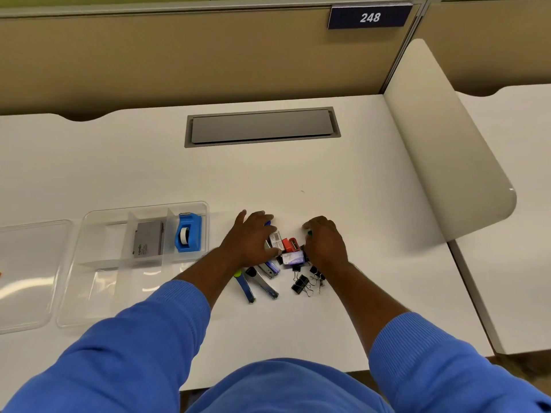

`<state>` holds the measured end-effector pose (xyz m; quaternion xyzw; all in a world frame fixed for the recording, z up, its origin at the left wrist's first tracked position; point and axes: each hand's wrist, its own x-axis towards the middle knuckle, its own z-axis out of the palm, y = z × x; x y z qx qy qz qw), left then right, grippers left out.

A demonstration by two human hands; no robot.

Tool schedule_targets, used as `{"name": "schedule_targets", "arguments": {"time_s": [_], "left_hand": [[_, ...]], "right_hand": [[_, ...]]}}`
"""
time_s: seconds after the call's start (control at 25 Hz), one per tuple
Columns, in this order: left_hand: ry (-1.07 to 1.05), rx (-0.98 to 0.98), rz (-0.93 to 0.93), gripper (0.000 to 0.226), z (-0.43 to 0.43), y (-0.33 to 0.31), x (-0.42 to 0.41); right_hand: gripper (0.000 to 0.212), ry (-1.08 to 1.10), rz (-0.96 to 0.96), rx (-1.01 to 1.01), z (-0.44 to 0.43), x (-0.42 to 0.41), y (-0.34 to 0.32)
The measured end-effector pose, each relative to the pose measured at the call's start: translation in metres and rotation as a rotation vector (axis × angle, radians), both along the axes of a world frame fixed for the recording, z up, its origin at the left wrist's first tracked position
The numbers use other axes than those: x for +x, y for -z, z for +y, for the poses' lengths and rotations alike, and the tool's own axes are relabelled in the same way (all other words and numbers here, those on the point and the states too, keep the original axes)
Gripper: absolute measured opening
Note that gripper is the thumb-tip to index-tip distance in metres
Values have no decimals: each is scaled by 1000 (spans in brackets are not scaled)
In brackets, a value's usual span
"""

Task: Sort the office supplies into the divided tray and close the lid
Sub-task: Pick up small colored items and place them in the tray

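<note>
- Blue knitted sleeves frame the bottom of the view, both forearms reaching forward over the white table.
- Closest in the loose pile lie a blue pen with a yellow-green band, two slim silver-and-blue metal tools and a cluster of black binder clips, all on the table between the wrists.
- The left hand lies on the pile's left side, fingers fairly straight and spread, gripping nothing.
- The right hand rests on the pile's right side with bent fingers — whether it grips anything I cannot tell; a green bit shows at its fingertips.
- Between the hands sit a small red plastic piece and a small white-and-purple box.
- Left of the pile stands the clear plastic divided tray; a flat grey box fills a far compartment, a blue tape dispenser the one to its right.
- The clear lid lies just beside the tray's left edge.
- Farther off — a grey rectangular hatch in the table.
</note>
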<state>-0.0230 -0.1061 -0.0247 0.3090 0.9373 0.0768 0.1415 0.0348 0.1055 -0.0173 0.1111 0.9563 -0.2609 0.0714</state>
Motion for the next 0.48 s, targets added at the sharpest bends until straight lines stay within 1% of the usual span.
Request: {"name": "schedule_targets", "arguments": {"time_s": [0.12,0.28,0.48], "left_hand": [[-8,17,21,71,3,-3,2],[31,44,38,56,15,-10,3],[67,-91,43,53,35,-15,3]], "right_hand": [[36,13,11,-39,2,2,-2],[37,4,14,-48,3,4,-4],[39,10,13,-65,5,5,-5]]}}
